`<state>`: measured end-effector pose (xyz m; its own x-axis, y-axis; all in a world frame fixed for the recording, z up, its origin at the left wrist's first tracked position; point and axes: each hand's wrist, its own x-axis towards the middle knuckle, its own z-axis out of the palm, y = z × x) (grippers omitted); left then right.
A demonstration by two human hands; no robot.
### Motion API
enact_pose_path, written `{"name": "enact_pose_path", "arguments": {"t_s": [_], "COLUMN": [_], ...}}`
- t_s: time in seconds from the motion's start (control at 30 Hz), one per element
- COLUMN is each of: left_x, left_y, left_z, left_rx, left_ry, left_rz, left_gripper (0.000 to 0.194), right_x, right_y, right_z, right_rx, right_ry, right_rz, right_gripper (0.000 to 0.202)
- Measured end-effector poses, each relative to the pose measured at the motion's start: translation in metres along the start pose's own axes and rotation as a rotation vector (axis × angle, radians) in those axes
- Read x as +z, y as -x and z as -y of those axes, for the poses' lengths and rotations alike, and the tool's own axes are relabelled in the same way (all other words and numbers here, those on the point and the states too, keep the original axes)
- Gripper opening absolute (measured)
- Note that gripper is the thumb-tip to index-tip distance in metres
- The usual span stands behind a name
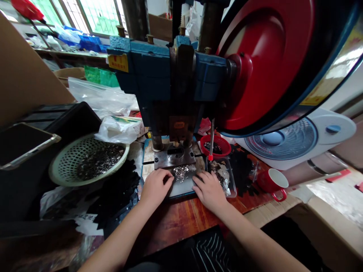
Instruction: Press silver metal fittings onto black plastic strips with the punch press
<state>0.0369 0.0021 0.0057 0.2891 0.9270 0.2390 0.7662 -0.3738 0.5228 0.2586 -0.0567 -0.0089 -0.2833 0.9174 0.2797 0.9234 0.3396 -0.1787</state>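
A small pile of shiny metal pieces [181, 172] lies on the flat grey plate [181, 189] at the front of a blue press [153, 75]. Just left of the pile is my left hand [157, 186], thumb and forefinger brought together; whatever they may pinch is hidden. My right hand [210, 190] rests at the plate's right side, its fingers apart and pointing at the pile, nothing visible in them. Behind the pile sits a metal die block [176, 158] under the press head. Beside my right hand stands a clear plastic tray [233, 185] with metal parts.
On the left, a pale green basket [64, 170] holds many small dark metal parts, near black strips [119, 192]. To the right are a red bowl [228, 145], a red mug [269, 183] and a fan [272, 139]. The press's red wheel [263, 49] overhangs the right side.
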Motion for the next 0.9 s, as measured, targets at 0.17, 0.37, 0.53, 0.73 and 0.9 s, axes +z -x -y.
{"name": "enact_pose_path", "arguments": {"t_s": [0.17,0.37,0.53,0.73,0.9], "left_x": [-0.008,-0.007,-0.004,-0.009,-0.02], "left_y": [0.007,0.016,0.015,0.013,0.01], "left_z": [0.008,0.02,0.026,0.027,0.029], "left_rx": [-0.181,-0.254,-0.257,-0.139,-0.278], "left_ry": [0.136,0.311,0.253,0.253,0.317], "left_rz": [-0.011,-0.086,-0.036,-0.02,-0.021], "left_gripper": [0.023,0.034,0.038,0.033,0.029], "right_x": [0.008,0.026,0.015,0.001,0.01], "right_y": [0.011,0.016,-0.014,-0.1,-0.144], "right_z": [0.0,0.008,0.015,0.011,0.013], "right_rx": [-0.092,-0.185,-0.079,0.074,0.085], "right_ry": [-0.047,-0.149,-0.246,-0.283,-0.244], "right_rz": [-0.043,-0.173,-0.192,-0.318,-0.356], "right_gripper": [0.024,0.012,0.014,0.014,0.012]}}
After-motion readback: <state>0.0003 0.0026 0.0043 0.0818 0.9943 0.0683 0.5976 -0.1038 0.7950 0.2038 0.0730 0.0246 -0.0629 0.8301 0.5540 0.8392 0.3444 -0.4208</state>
